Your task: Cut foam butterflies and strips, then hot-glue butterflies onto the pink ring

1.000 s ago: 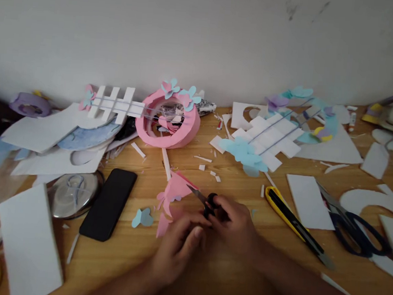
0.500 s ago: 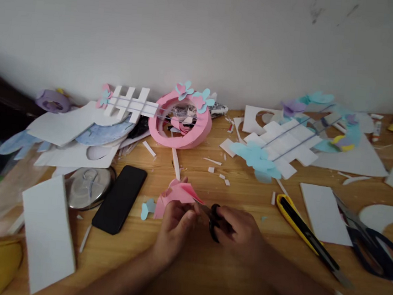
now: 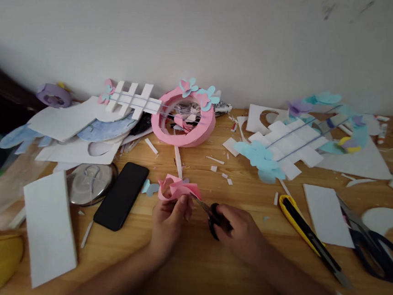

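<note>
A folded piece of pink paper (image 3: pixel 179 188) is pinched in my left hand (image 3: pixel 170 218), its far edges curling upward. My right hand (image 3: pixel 239 229) grips small black-handled scissors (image 3: pixel 215 220) by the finger loops. Their blades reach left to the paper's right side, near my left fingertips; whether they are cutting I cannot tell. A light blue paper cutout (image 3: pixel 149 188) lies just left of the pink paper. Beyond it stands a pink ring-shaped craft (image 3: pixel 156 132) decorated with pink and blue paper butterflies (image 3: pixel 206 98).
On the left are a black phone (image 3: pixel 121 197), a round metal lid (image 3: pixel 88 186) and a white board (image 3: pixel 49 231). To the right lie a yellow box cutter (image 3: pixel 301 225), large scissors (image 3: pixel 370 241) and a white-and-blue craft (image 3: pixel 288 142). White scraps (image 3: pixel 214 169) dot the table.
My left hand has moved slightly away from me and left, turning the pink paper so its curled edges show more. The scissors' blades are more exposed. The view has shifted a little.
</note>
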`<state>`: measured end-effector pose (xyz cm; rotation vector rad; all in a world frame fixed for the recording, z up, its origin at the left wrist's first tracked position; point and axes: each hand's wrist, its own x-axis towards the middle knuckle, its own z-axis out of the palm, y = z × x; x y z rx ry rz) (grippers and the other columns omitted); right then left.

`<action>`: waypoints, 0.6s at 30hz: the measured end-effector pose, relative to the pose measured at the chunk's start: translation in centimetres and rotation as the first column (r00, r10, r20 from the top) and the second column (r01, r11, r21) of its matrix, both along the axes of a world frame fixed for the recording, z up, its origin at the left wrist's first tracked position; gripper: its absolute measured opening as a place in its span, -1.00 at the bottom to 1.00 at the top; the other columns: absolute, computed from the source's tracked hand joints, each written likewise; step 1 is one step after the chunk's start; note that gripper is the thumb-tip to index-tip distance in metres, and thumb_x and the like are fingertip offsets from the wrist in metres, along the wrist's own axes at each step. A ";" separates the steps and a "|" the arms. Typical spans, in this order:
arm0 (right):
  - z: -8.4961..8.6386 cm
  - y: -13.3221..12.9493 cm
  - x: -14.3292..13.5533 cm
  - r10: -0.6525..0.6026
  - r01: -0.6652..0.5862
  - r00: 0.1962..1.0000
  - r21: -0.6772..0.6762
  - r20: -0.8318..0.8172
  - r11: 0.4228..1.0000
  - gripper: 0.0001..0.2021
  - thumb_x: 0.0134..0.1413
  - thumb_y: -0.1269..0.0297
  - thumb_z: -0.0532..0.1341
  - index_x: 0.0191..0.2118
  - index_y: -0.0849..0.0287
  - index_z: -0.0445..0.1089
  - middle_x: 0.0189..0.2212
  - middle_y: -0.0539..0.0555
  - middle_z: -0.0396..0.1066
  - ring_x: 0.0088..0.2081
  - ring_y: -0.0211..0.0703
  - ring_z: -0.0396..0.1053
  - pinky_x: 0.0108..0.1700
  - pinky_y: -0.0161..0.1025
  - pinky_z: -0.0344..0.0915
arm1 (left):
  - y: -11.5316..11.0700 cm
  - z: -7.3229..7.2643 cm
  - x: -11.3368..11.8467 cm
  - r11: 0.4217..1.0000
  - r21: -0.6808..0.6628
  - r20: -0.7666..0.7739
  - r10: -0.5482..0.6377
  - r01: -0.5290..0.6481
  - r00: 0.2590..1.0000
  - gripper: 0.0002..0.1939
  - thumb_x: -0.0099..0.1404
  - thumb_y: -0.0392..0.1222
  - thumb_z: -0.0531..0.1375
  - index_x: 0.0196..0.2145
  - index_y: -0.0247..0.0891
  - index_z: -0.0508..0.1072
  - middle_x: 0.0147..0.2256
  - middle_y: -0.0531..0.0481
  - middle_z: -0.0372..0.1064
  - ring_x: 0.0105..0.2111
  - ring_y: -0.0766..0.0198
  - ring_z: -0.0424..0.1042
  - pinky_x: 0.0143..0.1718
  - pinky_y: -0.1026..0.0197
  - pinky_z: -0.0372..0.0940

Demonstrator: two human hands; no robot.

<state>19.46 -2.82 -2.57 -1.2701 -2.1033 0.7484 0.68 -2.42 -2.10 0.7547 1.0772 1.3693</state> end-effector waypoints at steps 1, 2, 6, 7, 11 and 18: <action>0.0 0.0 0.0 -0.002 0.002 1.000 -0.003 0.004 1.000 -0.92 0.08 0.43 0.15 -0.30 0.12 0.31 -0.50 -0.02 0.41 -0.49 -0.24 0.33 -0.43 -0.33 0.19 | 0.1 0.1 0.0 1.000 -0.001 -0.009 0.003 -0.003 1.000 -0.71 0.31 -0.03 0.28 -0.44 -0.30 0.44 -0.55 0.09 0.35 -0.62 0.48 0.20 -0.58 0.38 0.12; 0.0 -0.1 0.0 -0.003 0.003 1.000 -0.004 0.006 1.000 -0.91 0.07 0.43 0.16 -0.28 0.12 0.32 -0.48 -0.01 0.43 -0.48 -0.23 0.35 -0.41 -0.32 0.21 | 0.1 0.2 0.0 1.000 -0.005 -0.023 0.012 -0.013 1.000 -0.69 0.30 -0.01 0.28 -0.45 -0.30 0.43 -0.57 0.09 0.33 -0.62 0.48 0.20 -0.58 0.38 0.11; -0.1 -0.3 0.1 -0.013 0.013 1.000 -0.002 0.002 1.000 -0.87 0.07 0.43 0.15 -0.23 0.13 0.33 -0.42 0.03 0.48 -0.42 -0.19 0.41 -0.35 -0.29 0.27 | 0.2 0.5 0.1 0.998 -0.033 -0.104 0.059 -0.062 0.993 -0.63 0.27 0.05 0.30 -0.49 -0.31 0.43 -0.64 0.10 0.28 -0.65 0.47 0.18 -0.62 0.39 0.07; -0.1 -0.4 0.1 -0.016 0.016 1.000 0.000 0.006 1.000 -0.87 0.07 0.43 0.14 -0.23 0.13 0.32 -0.42 0.04 0.48 -0.41 -0.18 0.42 -0.35 -0.29 0.28 | 0.2 0.6 0.1 0.997 -0.034 -0.122 0.061 -0.065 0.991 -0.63 0.26 0.05 0.30 -0.50 -0.31 0.43 -0.64 0.10 0.28 -0.66 0.47 0.18 -0.63 0.39 0.08; -0.1 -0.5 0.1 -0.018 0.018 0.999 0.014 0.032 1.000 -0.85 0.04 0.42 0.12 -0.22 0.14 0.31 -0.41 0.07 0.48 -0.40 -0.14 0.42 -0.35 -0.25 0.28 | 0.1 0.8 0.2 0.999 -0.031 -0.142 0.037 -0.041 0.989 -0.62 0.24 0.08 0.31 -0.50 -0.31 0.43 -0.63 0.08 0.30 -0.65 0.46 0.21 -0.63 0.38 0.11; 0.0 -0.1 0.2 0.004 -0.005 0.999 0.018 0.031 1.000 -0.85 0.08 0.45 0.09 -0.21 0.12 0.29 -0.37 0.08 0.49 -0.35 -0.12 0.44 -0.31 -0.24 0.29 | 0.2 0.5 0.3 1.000 -0.019 -0.002 -0.018 0.018 1.000 -0.68 0.27 0.02 0.30 -0.46 -0.30 0.44 -0.56 0.07 0.34 -0.64 0.46 0.21 -0.62 0.37 0.12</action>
